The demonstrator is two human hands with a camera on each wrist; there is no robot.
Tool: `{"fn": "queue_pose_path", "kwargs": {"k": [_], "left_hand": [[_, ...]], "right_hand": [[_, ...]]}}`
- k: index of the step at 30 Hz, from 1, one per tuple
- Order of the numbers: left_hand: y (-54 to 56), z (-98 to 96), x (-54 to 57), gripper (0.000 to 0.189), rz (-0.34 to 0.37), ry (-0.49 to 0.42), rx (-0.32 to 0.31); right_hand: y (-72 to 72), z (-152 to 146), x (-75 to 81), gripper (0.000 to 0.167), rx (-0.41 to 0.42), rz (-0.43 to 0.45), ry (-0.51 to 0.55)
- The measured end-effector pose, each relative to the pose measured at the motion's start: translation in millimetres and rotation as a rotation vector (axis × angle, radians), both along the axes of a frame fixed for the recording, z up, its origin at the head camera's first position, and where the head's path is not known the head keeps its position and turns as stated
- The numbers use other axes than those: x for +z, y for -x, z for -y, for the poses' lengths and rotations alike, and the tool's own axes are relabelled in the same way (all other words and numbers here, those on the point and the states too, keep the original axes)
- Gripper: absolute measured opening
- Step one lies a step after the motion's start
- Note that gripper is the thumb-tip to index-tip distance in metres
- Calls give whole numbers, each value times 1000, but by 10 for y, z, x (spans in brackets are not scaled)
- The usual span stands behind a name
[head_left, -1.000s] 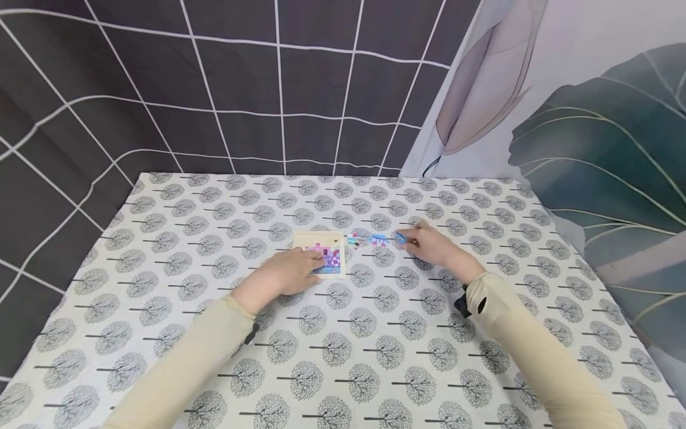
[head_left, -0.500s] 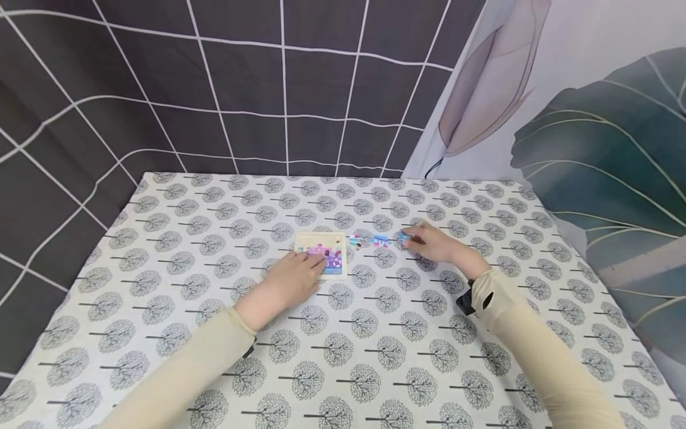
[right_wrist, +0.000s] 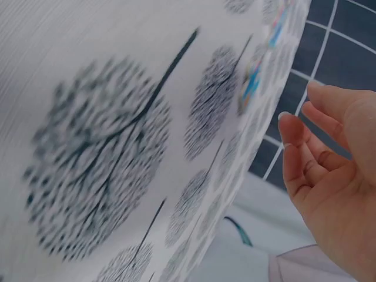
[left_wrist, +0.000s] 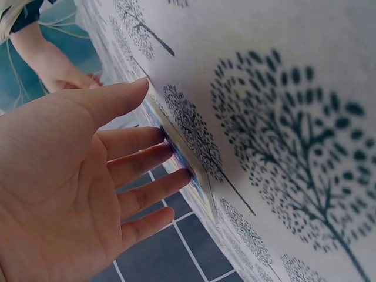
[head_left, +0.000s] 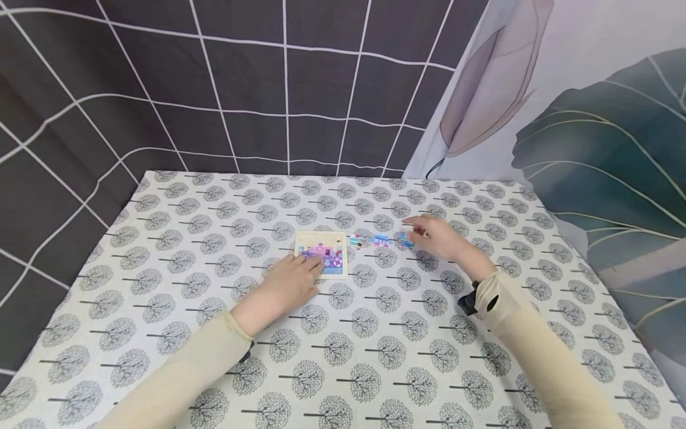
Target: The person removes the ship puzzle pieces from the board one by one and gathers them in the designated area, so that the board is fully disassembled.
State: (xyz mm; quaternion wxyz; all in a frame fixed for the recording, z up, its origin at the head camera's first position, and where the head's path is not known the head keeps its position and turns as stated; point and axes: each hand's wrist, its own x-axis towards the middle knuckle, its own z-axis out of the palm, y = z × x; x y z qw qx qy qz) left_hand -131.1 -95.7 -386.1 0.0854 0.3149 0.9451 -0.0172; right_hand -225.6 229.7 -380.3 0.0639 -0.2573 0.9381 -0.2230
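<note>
Head view shows the left hand [head_left: 289,283], fingers extended and gripping nothing, touching a pink, purple and blue jigsaw [head_left: 329,255] in a pale square frame [head_left: 345,259], while the loosely bent, unladen right hand [head_left: 438,238] hovers beside the rightmost of three small multicoloured pieces [head_left: 382,240] right of the frame on white tree-print cloth [head_left: 370,342].

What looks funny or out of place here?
A few colorful puzzle pieces lie loose on the tree-patterned cloth, outside the puzzle frame. Also, the right sleeve has a dark oval spot, maybe a hole. Nothing looks spilled.
</note>
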Motion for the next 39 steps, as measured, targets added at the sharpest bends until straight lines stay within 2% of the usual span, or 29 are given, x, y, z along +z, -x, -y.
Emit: {"fn": "queue_pose_path", "kwargs": {"k": [3,5,9,18,25,33,39], "left_hand": [[1,-1,2,56,10,-10,3],[8,7,-4,57,26,-16,7],[32,35,-9,57,77,-31,15],[51,148,23,60,212,-115,11],[57,183,17,61,215,-130,-17],[76,173,20,59,216,-113,-3],[79,158,30,60,235,-125,0]], "right_hand": [[8,82,4,37,22,-63,44],[16,163,6,36,49,-71,79],[31,316,10,37,92,-28,136],[39,531,-6,48,84,89,151],[38,723,-18,48,110,145,173],[45,1022,-46,47,168,195,171],[42,1135,-116,47,159,220,155]]}}
